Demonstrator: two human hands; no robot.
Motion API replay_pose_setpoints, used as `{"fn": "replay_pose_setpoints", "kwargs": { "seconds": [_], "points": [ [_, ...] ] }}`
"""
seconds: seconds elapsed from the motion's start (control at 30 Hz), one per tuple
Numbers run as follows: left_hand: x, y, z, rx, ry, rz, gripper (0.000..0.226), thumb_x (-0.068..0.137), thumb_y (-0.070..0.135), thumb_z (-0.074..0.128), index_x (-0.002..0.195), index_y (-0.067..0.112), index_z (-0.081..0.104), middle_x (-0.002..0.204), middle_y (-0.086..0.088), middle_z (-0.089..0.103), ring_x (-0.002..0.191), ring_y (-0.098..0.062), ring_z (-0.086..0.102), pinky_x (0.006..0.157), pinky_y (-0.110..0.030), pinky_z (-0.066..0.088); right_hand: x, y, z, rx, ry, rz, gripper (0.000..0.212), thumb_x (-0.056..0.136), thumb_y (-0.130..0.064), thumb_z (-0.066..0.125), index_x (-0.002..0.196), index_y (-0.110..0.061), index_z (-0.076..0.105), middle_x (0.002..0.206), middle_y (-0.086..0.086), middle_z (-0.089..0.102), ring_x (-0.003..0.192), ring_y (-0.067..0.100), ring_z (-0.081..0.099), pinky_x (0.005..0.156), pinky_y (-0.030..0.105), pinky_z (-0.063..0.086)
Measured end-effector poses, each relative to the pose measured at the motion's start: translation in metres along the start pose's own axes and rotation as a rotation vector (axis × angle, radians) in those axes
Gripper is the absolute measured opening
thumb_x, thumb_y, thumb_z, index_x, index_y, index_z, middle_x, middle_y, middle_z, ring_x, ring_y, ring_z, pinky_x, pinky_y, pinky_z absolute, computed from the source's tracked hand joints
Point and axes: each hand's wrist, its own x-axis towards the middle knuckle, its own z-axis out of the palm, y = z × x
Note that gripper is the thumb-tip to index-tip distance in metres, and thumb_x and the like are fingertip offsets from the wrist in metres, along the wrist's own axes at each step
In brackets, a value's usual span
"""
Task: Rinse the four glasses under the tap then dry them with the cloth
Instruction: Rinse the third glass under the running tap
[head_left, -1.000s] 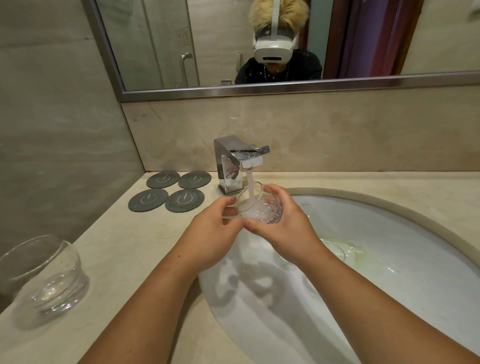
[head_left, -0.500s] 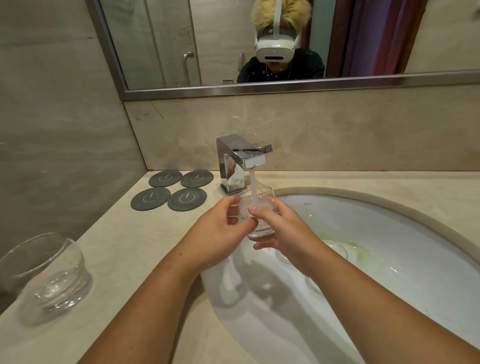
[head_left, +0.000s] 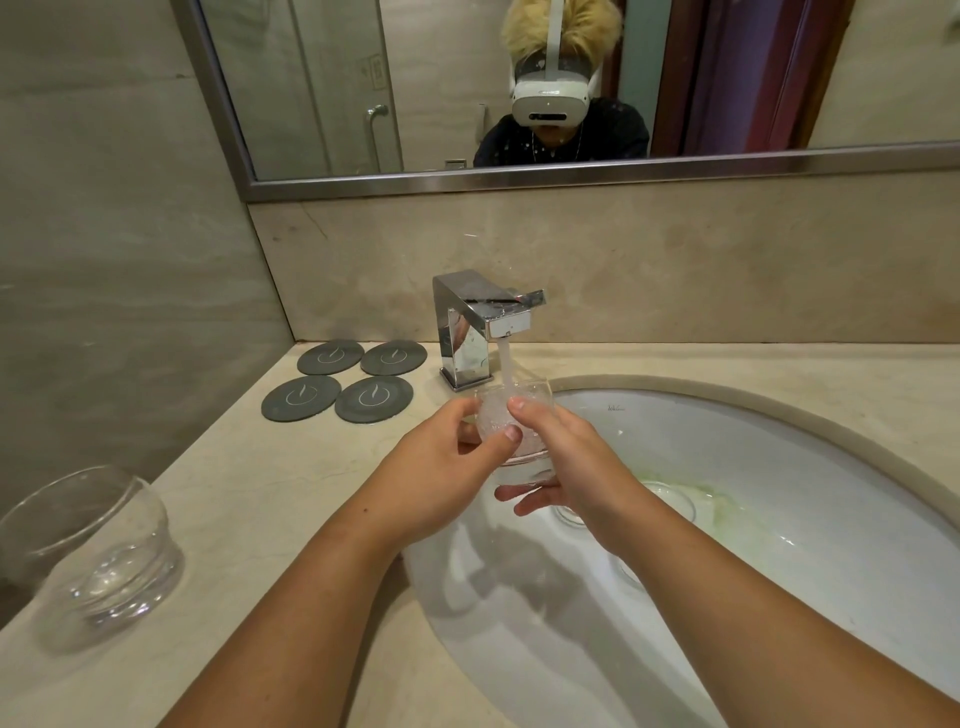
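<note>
Left hand (head_left: 441, 462) and right hand (head_left: 569, 460) are gripping the glass (head_left: 493, 413) under the tap (head_left: 483, 317); wet, slippery, fragile, so probably best gripping its body, not rim.

Two glasses for sure: the held glass (head_left: 491, 415) and the spare glass (head_left: 98, 545) on the worktop (head_left: 249, 493). There are maybe two more clear round shapes down in the sink (head_left: 779, 415), can't tell. Also four grey coasters (head_left: 374, 398), one tap (head_left: 467, 332), one mirror (head_left: 311, 78), and two hands, left hand (head_left: 441, 467) and right hand (head_left: 566, 462).
</note>
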Motion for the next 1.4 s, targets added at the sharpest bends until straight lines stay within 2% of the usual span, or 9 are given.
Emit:
{"fn": "replay_pose_setpoints", "kwargs": {
  "seconds": [0.2,0.37,0.57,0.67,0.73,0.8,1.03,1.27,1.4],
  "points": [
    [0.000,-0.004,0.000,-0.090,-0.024,0.023,0.037,0.099,0.059,0.061,0.132,0.042,0.058,0.114,0.022,0.077,0.107,0.006,0.071,0.097,-0.030,0.054,0.001,0.001,0.003,0.108,-0.149,0.098,0.060,0.090,-0.064,0.057,0.134,-0.025,0.071,0.123,0.011,0.078,0.089,0.040,0.078,0.072,0.039,0.061],
    [-0.002,0.001,0.001,-0.162,0.054,0.013,0.038,0.098,0.044,0.070,0.132,0.030,0.059,0.108,0.011,0.079,0.094,0.004,0.074,0.067,-0.008,0.052,0.002,0.003,0.001,0.142,-0.252,0.122,0.055,0.104,-0.061,0.044,0.136,-0.026,0.072,0.134,0.014,0.073,0.116,0.040,0.072,0.087,0.044,0.056],
    [-0.002,0.002,-0.003,-0.031,0.144,0.011,0.061,0.086,0.050,0.080,0.136,0.039,0.047,0.106,0.019,0.069,0.088,0.002,0.074,0.087,-0.031,0.059,0.003,0.004,0.002,0.125,-0.107,0.090,0.055,0.081,-0.057,0.058,0.121,-0.025,0.076,0.116,0.010,0.074,0.101,0.025,0.069,0.074,0.043,0.059],
    [-0.002,0.002,-0.003,0.037,0.163,0.044,0.065,0.082,0.049,0.083,0.134,0.041,0.044,0.108,0.021,0.065,0.089,0.004,0.071,0.080,-0.018,0.056,0.003,0.004,0.000,0.107,-0.035,0.015,0.038,0.082,-0.051,0.063,0.109,-0.030,0.079,0.101,-0.007,0.073,0.091,0.020,0.068,0.069,0.041,0.056],
    [-0.001,0.001,-0.002,0.056,0.178,0.051,0.067,0.078,0.050,0.085,0.129,0.045,0.043,0.110,0.018,0.063,0.090,0.004,0.069,0.076,-0.014,0.054,0.002,0.003,0.000,0.066,-0.043,-0.021,0.034,0.092,-0.049,0.068,0.118,-0.028,0.076,0.107,-0.006,0.073,0.092,0.020,0.068,0.071,0.040,0.056],
    [0.002,-0.003,0.000,0.059,0.194,0.060,0.076,0.068,0.059,0.086,0.130,0.046,0.044,0.118,0.013,0.064,0.097,-0.006,0.071,0.086,-0.029,0.059,0.000,0.003,0.002,0.018,-0.059,-0.053,0.033,0.098,-0.046,0.072,0.123,-0.026,0.073,0.109,-0.001,0.075,0.089,0.017,0.071,0.074,0.040,0.057],
    [0.003,-0.006,-0.001,0.089,0.129,0.099,0.100,0.069,0.053,0.087,0.155,0.041,0.036,0.135,0.008,0.049,0.118,0.000,0.060,0.105,-0.028,0.051,0.004,0.006,0.006,0.045,0.018,-0.139,0.056,0.073,-0.044,0.086,0.123,-0.022,0.074,0.117,0.004,0.079,0.096,0.024,0.077,0.089,0.049,0.062],
    [0.001,0.000,-0.009,-0.090,0.034,0.065,0.060,0.088,0.045,0.062,0.145,0.046,0.042,0.134,0.026,0.060,0.117,0.014,0.059,0.100,-0.021,0.049,0.008,0.007,0.003,0.193,0.005,-0.135,0.054,0.074,-0.027,0.077,0.127,-0.020,0.070,0.116,0.011,0.077,0.099,0.022,0.072,0.078,0.039,0.056],
    [0.001,-0.002,-0.009,-0.076,-0.001,0.039,0.061,0.078,0.045,0.062,0.139,0.046,0.051,0.118,0.030,0.070,0.108,0.008,0.068,0.100,-0.030,0.052,0.012,0.008,0.002,0.286,-0.012,-0.123,0.070,0.073,-0.017,0.070,0.142,-0.020,0.061,0.116,0.013,0.075,0.097,0.025,0.071,0.073,0.037,0.053]
  ]
}}
